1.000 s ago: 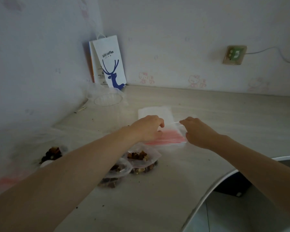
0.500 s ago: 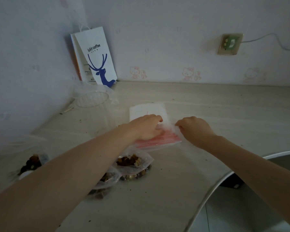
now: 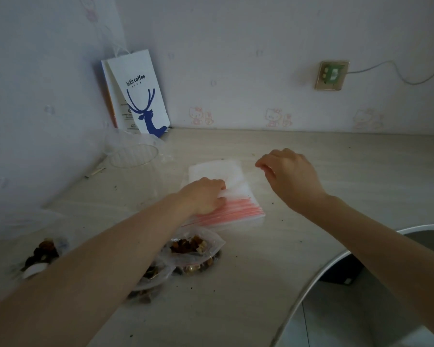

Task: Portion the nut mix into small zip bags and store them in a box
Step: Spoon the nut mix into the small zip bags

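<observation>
Right hand (image 3: 291,176) has lifted off the stack of zip bags (image 3: 238,194) and now hovers at its 2 o'clock. Thumb and forefinger are drawn together; cannot tell whether they pinch a clear bag. Left hand (image 3: 204,195) stays on the stack, fingers curled, tips on the top bag; pinch or plain press not discernible. Stack lies flat mid-table (image 3: 336,159). Filled bags of nut mix (image 3: 193,247) sit just beside it at 6 o'clock. Paper bag (image 3: 140,96) leans in the corner at 11 o'clock.
</observation>
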